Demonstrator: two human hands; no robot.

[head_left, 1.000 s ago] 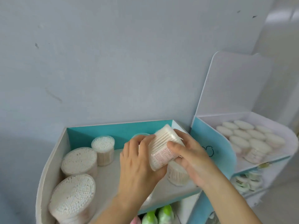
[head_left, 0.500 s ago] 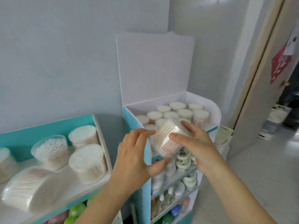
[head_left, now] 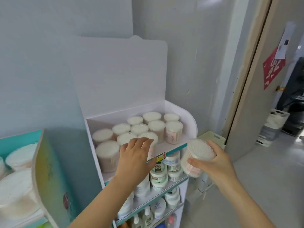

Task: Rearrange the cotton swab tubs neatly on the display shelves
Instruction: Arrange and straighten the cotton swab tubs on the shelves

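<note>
- Head view, right hand: your right hand (head_left: 213,162) grips a clear round plastic tub of white cotton swabs (head_left: 196,156). The thumb lies across the near side of the tub and the fingers curl round the far side.
- Head view, held tub: it is tilted, with its swab-tip face turned up and toward you. It sits in the air just off the front right corner of the top shelf (head_left: 190,120) of the white display stand (head_left: 120,71) and touches no shelf.
- Head view, left hand: your left hand (head_left: 135,156) is palm down with its fingers extended and slightly spread, and it holds nothing. It reaches over the teal front edge of the top shelf.
- Head view, fingertips: the left fingertips lie above the front-row swab tub (head_left: 148,136). You cannot tell whether they touch it.
- Head view, top shelf: a cluster of upright round swab tubs (head_left: 154,125) stands in close rows, most of them touching their neighbours. A wider swab tub (head_left: 107,153) stands at the front left corner, just beside your left hand.
- Head view, lower shelves: small white-lidded jars (head_left: 158,174) are stacked on the shelf below, and small bottles (head_left: 145,216) stand further down.
- Head view, left side: a second stand with a teal side panel (head_left: 49,170) carries large round swab tubs (head_left: 20,156).
- Head view, right side: a door carrying a red paper sign (head_left: 273,69) stands open.
</note>
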